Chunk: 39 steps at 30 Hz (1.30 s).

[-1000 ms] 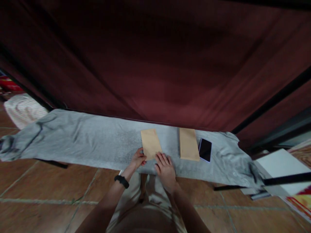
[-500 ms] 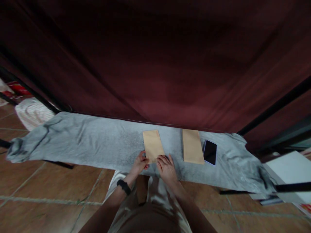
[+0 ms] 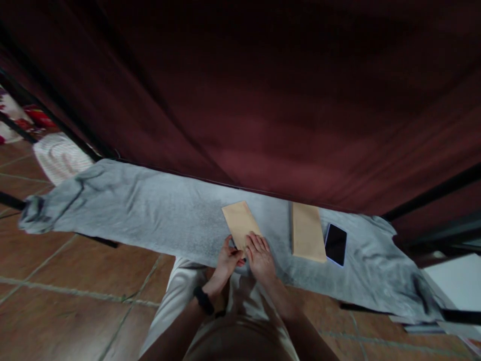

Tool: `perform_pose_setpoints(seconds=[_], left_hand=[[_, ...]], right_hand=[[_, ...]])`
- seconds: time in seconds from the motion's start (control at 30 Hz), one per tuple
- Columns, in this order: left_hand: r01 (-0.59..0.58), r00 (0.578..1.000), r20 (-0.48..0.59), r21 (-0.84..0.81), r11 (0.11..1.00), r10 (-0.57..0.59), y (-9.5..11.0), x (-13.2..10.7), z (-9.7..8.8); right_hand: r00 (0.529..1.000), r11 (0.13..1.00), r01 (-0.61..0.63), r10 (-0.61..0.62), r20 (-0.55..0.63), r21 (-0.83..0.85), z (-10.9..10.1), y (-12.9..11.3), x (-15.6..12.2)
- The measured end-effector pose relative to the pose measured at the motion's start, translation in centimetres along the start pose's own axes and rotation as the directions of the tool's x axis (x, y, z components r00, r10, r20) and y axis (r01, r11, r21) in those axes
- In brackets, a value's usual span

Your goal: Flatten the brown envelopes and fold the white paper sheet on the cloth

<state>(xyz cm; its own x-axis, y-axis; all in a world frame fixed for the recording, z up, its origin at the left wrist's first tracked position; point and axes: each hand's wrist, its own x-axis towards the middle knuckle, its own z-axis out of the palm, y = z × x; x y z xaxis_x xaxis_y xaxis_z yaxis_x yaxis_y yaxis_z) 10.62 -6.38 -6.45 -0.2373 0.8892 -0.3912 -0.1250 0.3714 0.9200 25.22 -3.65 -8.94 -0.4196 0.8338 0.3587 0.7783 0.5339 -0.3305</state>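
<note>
A tan paper envelope [image 3: 240, 219] lies slanted on the grey cloth in front of me. My left hand [image 3: 228, 259] has its fingers closed in a pinch at the envelope's near end. Over the near right part of the same envelope, my right hand [image 3: 260, 256] rests with its fingers stretched out flat. The envelope's near edge is partly hidden by both hands. Farther right is a neat stack of similar tan envelopes [image 3: 308, 231], touched by neither hand. A dark wristband [image 3: 203, 300] circles my left wrist.
A phone [image 3: 335, 244] with a dark screen lies right of the stack. The grey cloth [image 3: 169, 210] covers a long narrow bench. Behind it hangs a dark red fabric [image 3: 255, 150]. A white box [image 3: 458, 281] stands at the right, and a striped cloth [image 3: 62, 156] at the left.
The envelope has turned, its near end swinging right. My left hand has moved right along with it, closer to the right hand. The view has tilted slightly.
</note>
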Motion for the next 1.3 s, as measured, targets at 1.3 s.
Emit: perform_pose_setpoints(seconds=[1.3], left_hand=[[-0.654, 0.685, 0.582, 0.756, 0.017, 0.438, 5.9, 18.6, -2.1]], right_hand=[[0.999, 1.0, -0.026, 0.026, 0.033, 0.007, -1.5, -1.4, 0.1]])
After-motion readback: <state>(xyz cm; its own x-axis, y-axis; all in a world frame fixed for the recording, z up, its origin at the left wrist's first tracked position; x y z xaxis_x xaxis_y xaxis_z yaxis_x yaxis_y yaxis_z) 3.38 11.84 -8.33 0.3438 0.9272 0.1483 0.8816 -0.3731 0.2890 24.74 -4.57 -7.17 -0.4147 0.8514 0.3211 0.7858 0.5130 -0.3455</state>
